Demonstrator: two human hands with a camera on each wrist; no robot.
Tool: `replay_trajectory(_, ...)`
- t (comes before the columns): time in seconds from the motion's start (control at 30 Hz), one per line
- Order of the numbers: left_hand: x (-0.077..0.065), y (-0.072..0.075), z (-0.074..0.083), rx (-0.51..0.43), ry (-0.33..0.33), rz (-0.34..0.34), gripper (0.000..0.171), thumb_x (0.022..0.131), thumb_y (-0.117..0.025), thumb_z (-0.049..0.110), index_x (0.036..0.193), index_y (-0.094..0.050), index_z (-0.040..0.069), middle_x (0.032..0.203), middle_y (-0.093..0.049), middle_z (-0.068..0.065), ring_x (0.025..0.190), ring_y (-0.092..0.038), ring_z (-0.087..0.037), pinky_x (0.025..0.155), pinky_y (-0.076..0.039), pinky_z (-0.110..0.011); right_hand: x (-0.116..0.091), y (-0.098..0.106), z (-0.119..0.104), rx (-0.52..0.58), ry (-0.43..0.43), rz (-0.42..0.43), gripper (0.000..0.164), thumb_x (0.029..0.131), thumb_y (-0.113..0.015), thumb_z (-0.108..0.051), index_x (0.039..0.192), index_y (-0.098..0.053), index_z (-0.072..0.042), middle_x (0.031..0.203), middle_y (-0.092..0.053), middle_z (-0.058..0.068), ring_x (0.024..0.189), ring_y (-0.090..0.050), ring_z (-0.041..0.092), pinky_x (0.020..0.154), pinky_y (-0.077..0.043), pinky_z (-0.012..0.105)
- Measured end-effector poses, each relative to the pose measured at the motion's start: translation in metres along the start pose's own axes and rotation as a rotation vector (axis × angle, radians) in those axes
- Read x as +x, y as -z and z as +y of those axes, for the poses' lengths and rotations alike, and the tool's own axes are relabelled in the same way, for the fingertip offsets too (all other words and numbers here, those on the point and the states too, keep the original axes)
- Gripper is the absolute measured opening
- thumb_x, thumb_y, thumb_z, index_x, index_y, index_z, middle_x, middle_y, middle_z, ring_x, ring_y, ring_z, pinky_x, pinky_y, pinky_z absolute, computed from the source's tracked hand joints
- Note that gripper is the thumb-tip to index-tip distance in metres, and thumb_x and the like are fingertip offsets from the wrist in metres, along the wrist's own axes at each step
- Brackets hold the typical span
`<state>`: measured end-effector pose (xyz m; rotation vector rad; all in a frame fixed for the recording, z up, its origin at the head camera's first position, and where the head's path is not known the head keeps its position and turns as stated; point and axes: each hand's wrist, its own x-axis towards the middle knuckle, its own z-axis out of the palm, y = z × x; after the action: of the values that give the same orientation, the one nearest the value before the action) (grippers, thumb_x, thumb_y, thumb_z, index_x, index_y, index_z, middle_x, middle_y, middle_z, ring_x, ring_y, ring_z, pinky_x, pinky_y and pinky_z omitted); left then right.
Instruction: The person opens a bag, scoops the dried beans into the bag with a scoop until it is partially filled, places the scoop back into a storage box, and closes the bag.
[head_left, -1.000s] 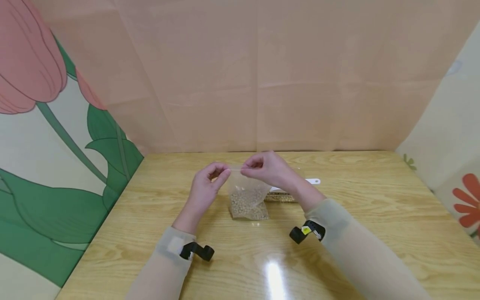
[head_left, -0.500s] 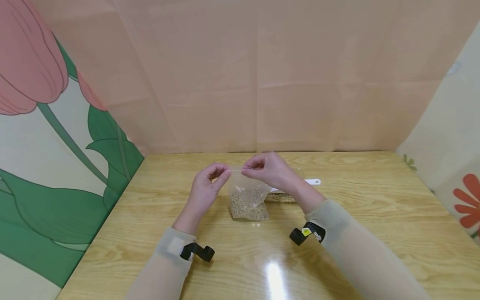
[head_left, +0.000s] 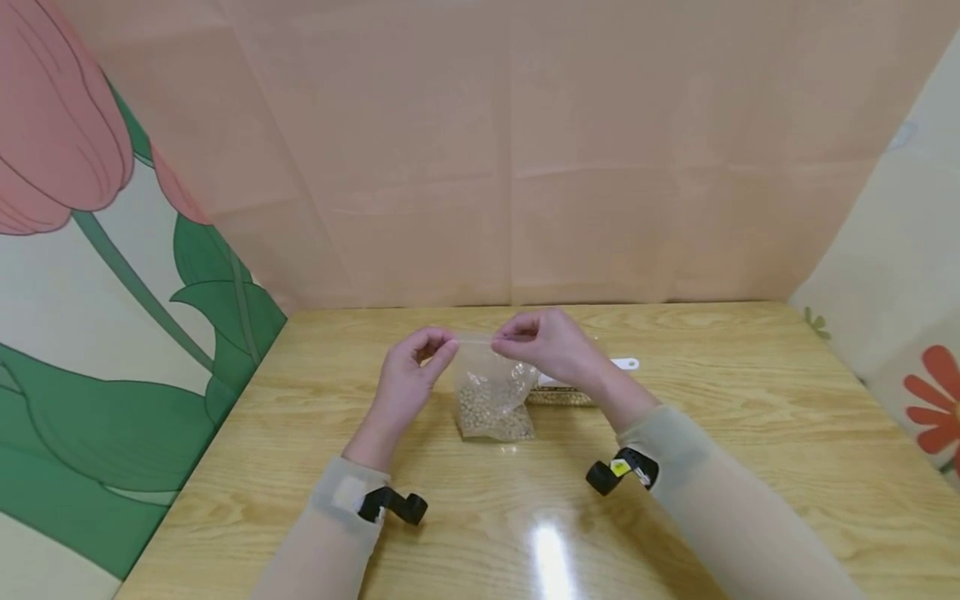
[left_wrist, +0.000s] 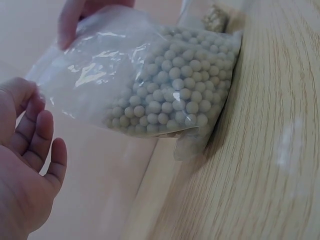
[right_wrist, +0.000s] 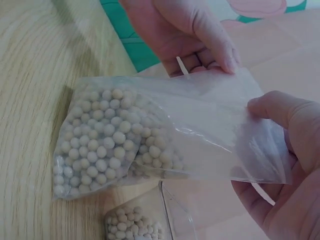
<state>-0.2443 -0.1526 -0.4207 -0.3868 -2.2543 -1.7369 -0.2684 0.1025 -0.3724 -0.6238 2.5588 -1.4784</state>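
A clear zip bag (head_left: 491, 400) stands upright on the table, its lower half full of small beige balls (left_wrist: 182, 85). My left hand (head_left: 408, 379) pinches the left end of the bag's top edge between thumb and forefinger. Along the same edge, further right, my right hand (head_left: 551, 346) pinches the plastic with thumb and fingers. In the right wrist view, the right thumb (right_wrist: 272, 106) lies flat on the bag near its mouth. The upper part of the bag is slack, creased plastic.
Behind the right forearm, partly hidden, is a clear container (head_left: 562, 397) with more beige balls. A white handle (head_left: 626, 364) with a hole at its end sticks out over it. The wooden table (head_left: 480, 517) meets a pink cloth backdrop (head_left: 510, 167) at the back.
My right hand has slid slightly right along the bag's top edge, widening the gap between the hands. The left hand stays at its end.
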Motion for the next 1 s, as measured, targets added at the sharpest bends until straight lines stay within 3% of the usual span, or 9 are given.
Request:
replay_trajectory(0.2, 0.0, 0.002, 0.0, 0.016, 0.005, 0.014, 0.013, 0.106, -0.075, 0.017, 0.112, -0.078, 0.006, 0.11, -0.076, -0.007, 0.104, -0.067, -0.021, 0.092, -0.054, -0.041, -0.002, 0.002, 0.004, 0.053, -0.033, 0.008, 0.028, 0.101, -0.083, -0.035, 0.119, -0.083, -0.015, 0.115, -0.082, 0.0, 0.113, -0.076, 0.022, 0.105, -0.058, 0.049)
replay_trajectory(0.37, 0.001, 0.004, 0.0, 0.03, -0.003, 0.02, 0.012, 0.107, -0.074, 0.016, 0.111, -0.078, 0.005, 0.109, -0.076, -0.008, 0.103, -0.067, -0.021, 0.09, -0.053, -0.033, -0.004, 0.005, 0.006, 0.039, -0.033, 0.023, 0.024, 0.101, -0.082, -0.03, 0.117, -0.083, -0.013, 0.112, -0.082, 0.0, 0.111, -0.077, 0.022, 0.102, -0.059, 0.046)
replay_trajectory(0.57, -0.001, 0.005, 0.001, 0.028, -0.001, 0.014, 0.012, 0.106, -0.075, 0.016, 0.111, -0.078, 0.005, 0.11, -0.076, -0.008, 0.105, -0.067, -0.021, 0.092, -0.054, -0.036, -0.004, 0.002, 0.008, 0.011, 0.016, 0.039, 0.021, 0.101, -0.081, -0.027, 0.115, -0.084, -0.01, 0.112, -0.082, 0.004, 0.111, -0.077, 0.024, 0.1, -0.06, 0.046)
replay_trajectory(0.67, -0.001, 0.005, 0.0, 0.02, -0.001, 0.009, 0.012, 0.106, -0.075, 0.016, 0.111, -0.078, 0.005, 0.111, -0.076, -0.008, 0.105, -0.068, -0.022, 0.094, -0.055, -0.041, -0.004, 0.001, 0.007, 0.011, -0.008, 0.042, 0.023, 0.101, -0.082, -0.032, 0.115, -0.084, -0.014, 0.112, -0.082, 0.002, 0.111, -0.077, 0.023, 0.102, -0.059, 0.048)
replay_trajectory(0.77, 0.0, 0.005, 0.001, 0.003, -0.012, -0.003, 0.013, 0.106, -0.075, 0.015, 0.112, -0.078, 0.003, 0.11, -0.075, -0.008, 0.105, -0.067, -0.022, 0.096, -0.055, -0.047, -0.002, -0.001, 0.0, -0.03, -0.022, 0.03, 0.024, 0.1, -0.083, -0.039, 0.114, -0.084, -0.021, 0.111, -0.082, -0.004, 0.109, -0.077, 0.019, 0.099, -0.06, 0.048)
replay_trajectory(0.87, 0.0, 0.004, 0.002, -0.007, -0.031, -0.022, 0.013, 0.106, -0.074, 0.014, 0.112, -0.077, 0.003, 0.107, -0.074, -0.008, 0.102, -0.066, -0.022, 0.094, -0.054, -0.048, 0.003, -0.003, -0.011, -0.114, 0.015, 0.01, 0.02, 0.099, -0.083, -0.043, 0.109, -0.085, -0.026, 0.107, -0.081, -0.009, 0.103, -0.075, 0.017, 0.092, -0.06, 0.047)
replay_trajectory(1.0, -0.001, 0.002, 0.004, -0.011, -0.048, -0.041, 0.01, 0.107, -0.073, 0.013, 0.11, -0.077, 0.004, 0.104, -0.073, -0.007, 0.099, -0.065, -0.021, 0.092, -0.054, -0.044, 0.012, -0.007, -0.024, -0.187, 0.078, -0.031, 0.016, 0.101, -0.082, -0.038, 0.104, -0.085, -0.023, 0.101, -0.08, -0.009, 0.095, -0.074, 0.016, 0.086, -0.06, 0.045)
